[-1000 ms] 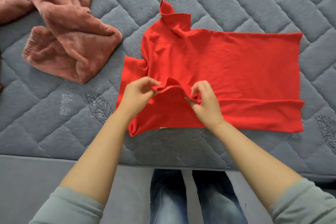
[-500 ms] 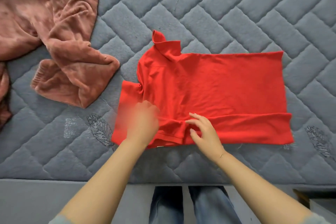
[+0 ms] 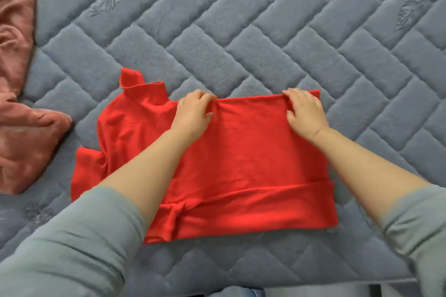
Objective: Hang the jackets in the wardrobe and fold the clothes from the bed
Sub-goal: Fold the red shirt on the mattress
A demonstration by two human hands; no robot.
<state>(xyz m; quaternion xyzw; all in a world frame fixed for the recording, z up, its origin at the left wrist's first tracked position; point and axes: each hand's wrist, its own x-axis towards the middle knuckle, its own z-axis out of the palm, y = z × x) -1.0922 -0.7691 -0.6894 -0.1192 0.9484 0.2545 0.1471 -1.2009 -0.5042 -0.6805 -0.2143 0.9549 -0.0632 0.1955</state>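
Now two hands, left hand [image 3: 194, 113] and right hand [image 3: 304, 111], grip one red shirt [image 3: 253, 166].

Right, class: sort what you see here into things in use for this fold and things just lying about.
In use:
red top
left hand, gripping its far edge
right hand, gripping the same edge

Lying about:
pink garment, crumpled
grey quilted bed cover

A thin, smooth, matt red knit cloth top [image 3: 243, 164] lies on a grey quilted bed cover [image 3: 241, 31] of soft, fuzzy, matt fabric, beside a plush, velvety dusty-pink garment [image 3: 21, 128] with a faint sheen.
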